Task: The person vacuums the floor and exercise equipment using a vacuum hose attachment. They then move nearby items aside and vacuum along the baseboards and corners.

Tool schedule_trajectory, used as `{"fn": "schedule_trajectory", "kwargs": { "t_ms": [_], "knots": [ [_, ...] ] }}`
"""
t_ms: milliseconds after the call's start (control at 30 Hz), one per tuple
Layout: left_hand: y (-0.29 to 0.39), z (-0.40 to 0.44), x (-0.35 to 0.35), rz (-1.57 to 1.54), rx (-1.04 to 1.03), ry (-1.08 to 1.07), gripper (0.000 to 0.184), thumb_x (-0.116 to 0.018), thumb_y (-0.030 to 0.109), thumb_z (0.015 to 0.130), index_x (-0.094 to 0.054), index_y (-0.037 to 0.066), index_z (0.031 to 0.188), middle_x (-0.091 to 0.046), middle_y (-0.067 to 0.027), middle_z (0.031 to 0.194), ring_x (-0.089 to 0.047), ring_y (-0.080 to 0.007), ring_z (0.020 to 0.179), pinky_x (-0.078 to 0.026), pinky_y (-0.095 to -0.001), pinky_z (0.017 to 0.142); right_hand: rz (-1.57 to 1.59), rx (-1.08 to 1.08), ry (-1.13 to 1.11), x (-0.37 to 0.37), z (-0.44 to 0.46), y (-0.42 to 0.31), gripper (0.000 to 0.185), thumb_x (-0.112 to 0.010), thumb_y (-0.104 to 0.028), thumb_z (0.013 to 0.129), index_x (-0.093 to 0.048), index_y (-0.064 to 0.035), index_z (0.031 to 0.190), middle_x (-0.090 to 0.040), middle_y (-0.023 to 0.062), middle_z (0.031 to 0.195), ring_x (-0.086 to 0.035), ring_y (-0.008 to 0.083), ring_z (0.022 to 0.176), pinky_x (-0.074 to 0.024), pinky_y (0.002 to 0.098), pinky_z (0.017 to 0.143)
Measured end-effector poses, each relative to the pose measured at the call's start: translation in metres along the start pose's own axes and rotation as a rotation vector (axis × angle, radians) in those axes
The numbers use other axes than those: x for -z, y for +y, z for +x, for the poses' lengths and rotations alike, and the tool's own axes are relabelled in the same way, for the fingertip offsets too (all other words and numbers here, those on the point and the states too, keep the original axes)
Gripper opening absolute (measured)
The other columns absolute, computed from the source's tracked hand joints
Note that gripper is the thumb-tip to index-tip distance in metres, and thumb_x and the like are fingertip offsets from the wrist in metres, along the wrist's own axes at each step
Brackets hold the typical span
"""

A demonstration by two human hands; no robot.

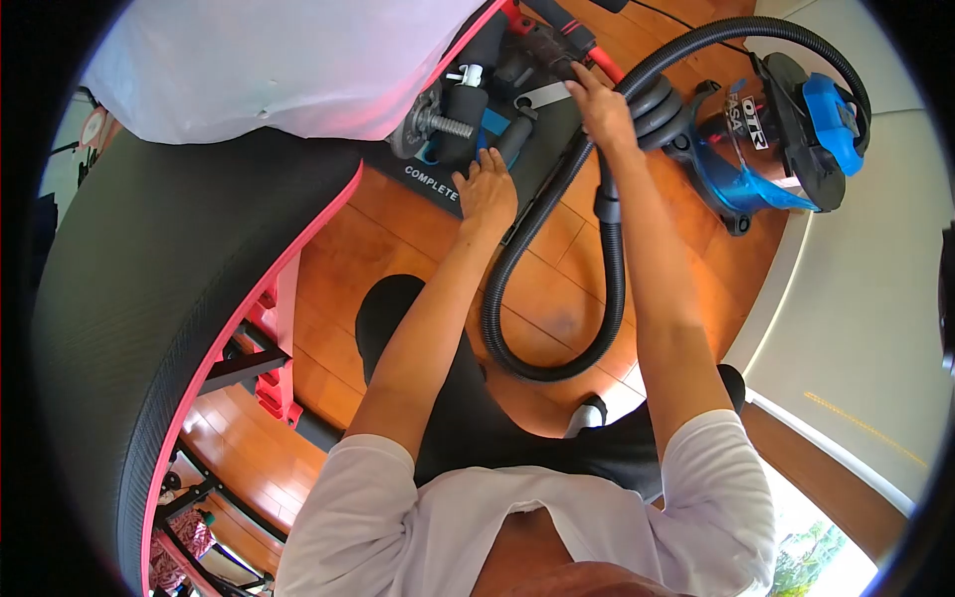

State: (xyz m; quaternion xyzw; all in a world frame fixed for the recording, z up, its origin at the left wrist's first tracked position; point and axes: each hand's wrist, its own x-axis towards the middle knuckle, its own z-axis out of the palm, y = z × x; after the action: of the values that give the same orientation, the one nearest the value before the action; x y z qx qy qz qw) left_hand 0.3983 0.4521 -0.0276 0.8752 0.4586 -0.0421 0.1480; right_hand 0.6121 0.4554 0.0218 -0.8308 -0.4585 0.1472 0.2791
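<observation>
My left hand (487, 192) reaches to the front of a dark tray or mat (443, 189) marked "COMPLETE", its fingers stretched out at the near end of a blue-grey cylinder (514, 140). Beside it lie a dark cylinder (464, 111) and a threaded metal dumbbell bar (446, 124) with a round plate. Farther right, my right hand (603, 111) has its fingers extended towards a dark object (549, 52) at the back, which I cannot name. A pale flat strip (542, 96) lies just left of those fingertips. Neither hand visibly grips anything.
A black vacuum hose (494, 308) loops over the wooden floor (567, 254) between my arms. The blue-and-black vacuum cleaner (756, 139) stands at right by the wall. A padded black bench (199, 259) with red edging fills the left, with a white cloth (279, 60) over its far end.
</observation>
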Motion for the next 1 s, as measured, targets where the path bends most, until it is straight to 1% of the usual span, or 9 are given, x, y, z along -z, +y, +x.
{"fn": "schedule_trajectory", "kwargs": {
  "t_ms": [133,167,267,400,500,567,667,867,1000],
  "knots": [
    [0.001,0.001,0.002,-0.017,0.011,-0.007,0.054,-0.044,0.011,0.095,-0.032,-0.007,0.145,-0.038,-0.0206,0.150,-0.043,-0.0324,0.134,-0.030,-0.0578,0.107,0.220,-0.185,-0.249,0.019,-0.045,-0.037,0.048,-0.051,-0.040,0.096,-0.050,-0.0181,0.139,-0.066,0.0278,0.103,-0.061,0.0436,0.104,-0.0470,0.0493,0.090],
    [0.001,0.001,0.002,-0.024,0.014,-0.008,0.054,-0.044,0.011,0.095,-0.032,-0.007,0.145,-0.038,-0.0206,0.150,-0.042,-0.0324,0.134,-0.030,-0.0578,0.107,0.066,-0.056,-0.151,0.008,-0.046,-0.017,0.048,-0.052,-0.040,0.096,-0.051,-0.0180,0.138,-0.066,0.0277,0.105,-0.061,0.0432,0.106,-0.0465,0.0484,0.092],
    [-0.007,0.008,-0.020,0.057,-0.003,0.050,0.068,-0.060,0.026,0.092,-0.032,-0.003,0.146,-0.038,-0.0177,0.150,-0.046,-0.0306,0.130,-0.035,-0.0575,0.102,0.068,-0.060,-0.059,0.019,-0.043,0.000,0.048,-0.051,-0.040,0.096,-0.050,-0.0179,0.138,-0.065,0.0279,0.106,-0.060,0.0433,0.107,-0.0460,0.0481,0.093],
    [-0.005,0.005,-0.011,0.037,-0.002,0.014,0.070,-0.061,0.026,0.091,-0.031,-0.004,0.146,-0.037,-0.0181,0.151,-0.046,-0.0307,0.130,-0.035,-0.0577,0.102,-0.069,-0.148,-0.004,0.011,-0.010,0.022,0.048,-0.050,-0.041,0.096,-0.049,-0.0192,0.139,-0.064,0.0274,0.111,-0.060,0.0436,0.108,-0.0461,0.0485,0.094],
    [-0.002,0.001,0.002,-0.002,-0.003,-0.023,0.071,-0.062,0.026,0.091,-0.030,-0.004,0.147,-0.035,-0.0196,0.151,-0.042,-0.0317,0.134,-0.033,-0.0580,0.104,-0.046,-0.163,-0.092,-0.022,-0.011,0.044,0.047,-0.049,-0.041,0.096,-0.049,-0.0200,0.139,-0.064,0.0276,0.113,-0.060,0.0444,0.109,-0.0469,0.0495,0.095],
    [0.001,0.000,0.008,-0.046,0.002,-0.052,0.073,-0.062,0.026,0.091,-0.027,-0.006,0.147,-0.032,-0.0216,0.153,-0.036,-0.0331,0.138,-0.028,-0.0586,0.109,-0.015,-0.215,-0.159,-0.029,-0.031,0.033,0.047,-0.048,-0.040,0.097,-0.048,-0.0203,0.139,-0.063,0.0279,0.115,-0.060,0.0450,0.109,-0.0473,0.0506,0.094],
    [0.003,0.002,-0.006,-0.026,-0.045,0.022,0.076,-0.064,0.026,0.090,-0.026,-0.006,0.147,-0.028,-0.0227,0.154,-0.032,-0.0340,0.141,-0.027,-0.0600,0.110,-0.129,-0.262,-0.095,-0.032,-0.047,0.013,0.046,-0.047,-0.039,0.098,-0.046,-0.0205,0.140,-0.063,0.0278,0.115,-0.060,0.0450,0.108,-0.0472,0.0511,0.094],
    [0.005,-0.001,-0.008,0.040,-0.061,0.030,0.082,-0.065,0.026,0.088,-0.021,-0.008,0.148,-0.025,-0.0256,0.154,-0.031,-0.0353,0.142,-0.028,-0.0597,0.111,-0.057,-0.287,0.011,-0.036,0.045,0.025,0.044,-0.046,-0.040,0.097,-0.048,-0.0167,0.135,-0.064,0.0269,0.112,-0.060,0.0462,0.107,-0.0473,0.0529,0.092],
    [0.004,0.003,-0.010,0.061,-0.076,0.051,0.085,-0.067,0.027,0.087,-0.020,-0.009,0.148,-0.024,-0.0265,0.154,-0.031,-0.0362,0.141,-0.029,-0.0602,0.110,-0.079,-0.207,-0.018,-0.042,0.016,0.028,0.046,-0.046,-0.040,0.097,-0.045,-0.0171,0.138,-0.063,0.0269,0.115,-0.060,0.0461,0.109,-0.0469,0.0525,0.093]
  ]
}}
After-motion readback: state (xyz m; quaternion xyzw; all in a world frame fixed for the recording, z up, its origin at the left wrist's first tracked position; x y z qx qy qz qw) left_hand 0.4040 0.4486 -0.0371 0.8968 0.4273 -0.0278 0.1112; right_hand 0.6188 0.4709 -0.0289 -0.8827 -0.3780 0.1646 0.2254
